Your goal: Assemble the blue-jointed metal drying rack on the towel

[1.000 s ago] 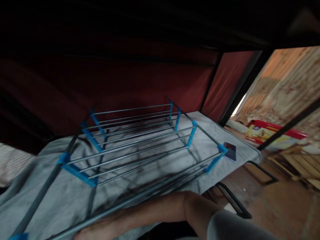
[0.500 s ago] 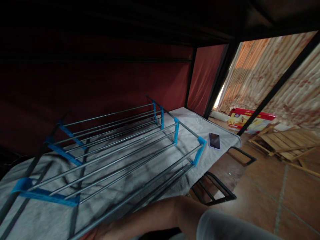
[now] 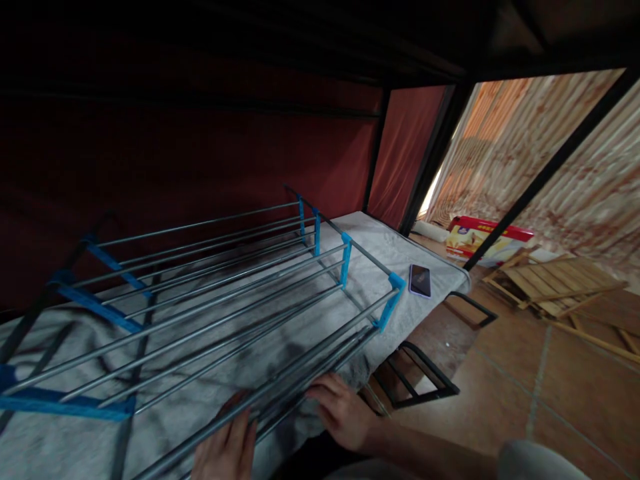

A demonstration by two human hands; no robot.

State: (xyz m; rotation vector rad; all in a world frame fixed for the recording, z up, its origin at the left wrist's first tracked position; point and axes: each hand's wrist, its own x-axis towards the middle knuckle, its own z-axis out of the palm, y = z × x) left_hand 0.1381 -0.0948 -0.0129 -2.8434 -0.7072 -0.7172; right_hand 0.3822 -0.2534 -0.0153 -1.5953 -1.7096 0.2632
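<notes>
A clothes drying rack (image 3: pixel 270 318) of grey metal tubes with blue plastic connectors lies across a grey-covered mattress. At its near side, my left hand (image 3: pixel 226 445) has its fingers curled around the front tube, low in the view. Farther right, my right hand (image 3: pixel 343 410) has bent fingers closed at the lower front tubes. Part of its grip is hidden behind the hand. A blue connector (image 3: pixel 390 303) joins the tubes at the rack's right near corner.
A phone (image 3: pixel 419 281) lies on the mattress right of the rack. Black metal bed frame pieces (image 3: pixel 425 373) jut out beside the mattress. On the tiled floor are a red and yellow box (image 3: pixel 487 237) and folded wooden slats (image 3: pixel 560 283). Dark bed posts stand around.
My right hand has come into view at the lower front tubes, its forearm drawn back to the right. My left hand now shows on the front tube. The view has shifted slightly.
</notes>
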